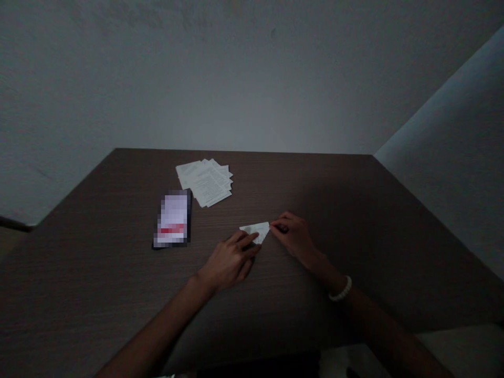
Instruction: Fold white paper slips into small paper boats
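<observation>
Our right grip (pixel 295 235) pinches the paper (pixel 261 229). Beside it, our left grip (pixel 231 258) lies on the paper, fingers apart.

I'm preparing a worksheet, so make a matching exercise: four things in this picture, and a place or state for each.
1. phone
2. sheets
3. bracelet
4. paper

A. touched by left hand and right hand
B. fanned out in a pile
C. around the right wrist
D. dark-edged, beside the sheets

Pairs: 1-D, 2-B, 3-C, 4-A
</observation>
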The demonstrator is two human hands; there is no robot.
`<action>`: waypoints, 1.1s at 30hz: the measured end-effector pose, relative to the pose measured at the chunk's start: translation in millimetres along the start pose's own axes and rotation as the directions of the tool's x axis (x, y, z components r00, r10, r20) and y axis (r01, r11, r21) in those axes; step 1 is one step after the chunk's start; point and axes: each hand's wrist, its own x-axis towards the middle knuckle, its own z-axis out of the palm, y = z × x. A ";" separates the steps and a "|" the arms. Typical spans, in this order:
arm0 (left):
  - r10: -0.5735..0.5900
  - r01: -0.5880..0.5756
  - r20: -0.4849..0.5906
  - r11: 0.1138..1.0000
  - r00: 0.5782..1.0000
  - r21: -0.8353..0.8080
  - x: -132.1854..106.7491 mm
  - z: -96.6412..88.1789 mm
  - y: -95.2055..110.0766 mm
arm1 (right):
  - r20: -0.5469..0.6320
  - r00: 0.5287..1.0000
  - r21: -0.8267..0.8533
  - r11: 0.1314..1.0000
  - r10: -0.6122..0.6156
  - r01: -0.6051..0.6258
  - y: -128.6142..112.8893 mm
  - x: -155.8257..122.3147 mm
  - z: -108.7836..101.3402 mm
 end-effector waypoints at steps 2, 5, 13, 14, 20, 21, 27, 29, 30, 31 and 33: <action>0.001 -0.001 0.001 1.000 1.000 0.006 -0.2 -0.1 0.1 | -0.009 1.000 -0.016 1.000 0.004 -0.004 -0.2 1.2 -0.4; 0.001 -0.001 -0.007 1.000 1.000 0.016 -0.3 0.3 0.0 | -0.014 1.000 -0.020 1.000 0.011 -0.011 -1.1 3.9 -1.3; -0.038 0.027 -0.122 0.996 0.992 -0.085 5.5 5.3 -4.1 | 0.173 0.977 0.010 0.992 -0.123 0.123 0.0 11.7 -4.4; -0.056 0.040 -0.145 0.993 0.988 -0.107 7.1 6.6 -5.6 | 0.198 0.971 0.000 0.991 -0.133 0.136 0.2 13.2 -4.9; -0.200 0.136 -0.271 0.962 0.942 -0.237 21.3 17.9 -18.7 | 0.314 0.939 -0.079 0.982 -0.137 0.169 -1.8 24.7 -8.5; -0.235 0.165 -0.275 0.953 0.932 -0.256 23.8 19.3 -20.8 | 0.327 0.935 -0.093 0.980 -0.136 0.175 -2.4 26.4 -8.8; -0.387 0.331 -0.246 0.913 0.889 -0.238 30.9 18.8 -28.4 | 0.363 0.924 -0.151 0.971 -0.121 0.187 -3.4 32.0 -7.4; -0.400 0.356 -0.223 0.910 0.889 -0.214 32.0 16.9 -29.5 | 0.361 0.925 -0.159 0.970 -0.118 0.186 -3.2 32.5 -6.5; -0.405 0.366 -0.205 0.908 0.891 -0.206 32.8 16.0 -30.1 | 0.361 0.925 -0.160 0.970 -0.118 0.186 -3.2 32.7 -6.1; -0.410 0.374 -0.189 0.906 0.892 -0.201 33.8 15.1 -30.6 | 0.362 0.924 -0.160 0.969 -0.118 0.187 -3.1 33.0 -5.8; -0.414 0.381 -0.165 0.903 0.895 -0.198 36.2 13.5 -31.5 | 0.369 0.922 -0.158 0.969 -0.118 0.187 -3.0 33.5 -5.4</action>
